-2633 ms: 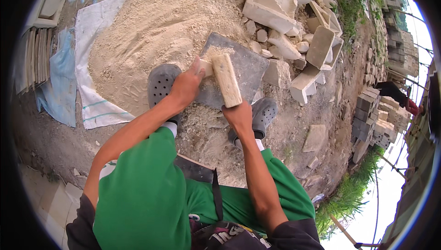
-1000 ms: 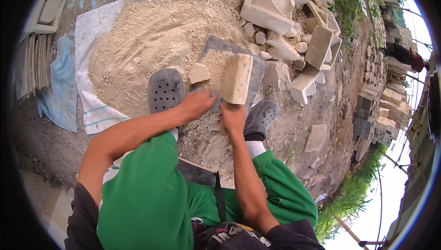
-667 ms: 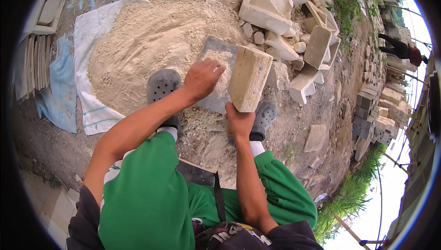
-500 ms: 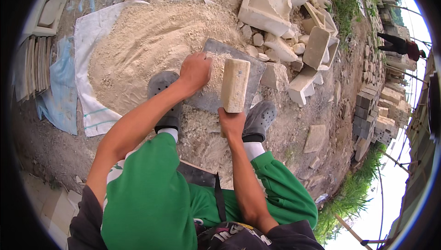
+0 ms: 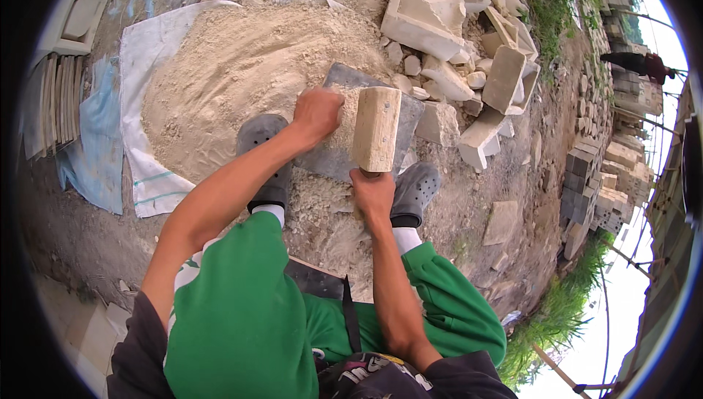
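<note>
My right hand (image 5: 375,192) is wrapped round the handle of a mallet with a pale, block-shaped wooden head (image 5: 376,129). The head stands up above a dark grey slab (image 5: 411,117) on the ground between my feet. Over the slab's left part, my left hand (image 5: 318,116) is closed, knuckles up; its fingertips and anything in them are hidden. Crumbled pale material (image 5: 347,109) lies on the slab beside that hand. Beyond it, a broad heap of pale powder (image 5: 249,62) spreads over a white sheet (image 5: 139,69).
My grey clogs (image 5: 262,142) flank the slab. Broken pale cast pieces (image 5: 425,14) are piled at the far right. Blue cloth (image 5: 99,142) and stacked thin boards (image 5: 60,102) lie at left. Grey blocks (image 5: 580,179) and a person (image 5: 638,64) are farther right.
My left hand has shifted slightly right over the slab. The mallet head has tipped a little, still in my right hand. The distant person has moved slightly.
</note>
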A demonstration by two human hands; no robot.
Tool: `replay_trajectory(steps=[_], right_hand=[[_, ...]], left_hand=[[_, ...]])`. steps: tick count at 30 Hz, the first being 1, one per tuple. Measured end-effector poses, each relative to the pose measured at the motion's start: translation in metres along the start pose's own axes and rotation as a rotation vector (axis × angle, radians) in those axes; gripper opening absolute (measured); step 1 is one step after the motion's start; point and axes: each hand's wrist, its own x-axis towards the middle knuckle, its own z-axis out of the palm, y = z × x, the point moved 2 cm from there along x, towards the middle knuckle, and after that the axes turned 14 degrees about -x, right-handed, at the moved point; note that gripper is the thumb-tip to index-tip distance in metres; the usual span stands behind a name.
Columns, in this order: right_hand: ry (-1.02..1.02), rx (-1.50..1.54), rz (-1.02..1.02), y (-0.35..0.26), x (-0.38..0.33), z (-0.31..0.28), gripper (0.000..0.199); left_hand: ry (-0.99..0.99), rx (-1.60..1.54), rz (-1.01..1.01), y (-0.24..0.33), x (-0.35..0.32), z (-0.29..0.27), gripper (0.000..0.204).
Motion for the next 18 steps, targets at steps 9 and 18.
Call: replay_trajectory(steps=[9,18], right_hand=[[0.140,0.018,-0.268,-0.019,-0.014,-0.018,0.035],[0.002,-0.056,-0.188,0.005,-0.003,0.015,0.038]], left_hand=[[0.141,-0.171,0.132,-0.006,-0.027,-0.018,0.028],[-0.098,-0.061,0.023,-0.005,-0.048,-0.038,0.056]])
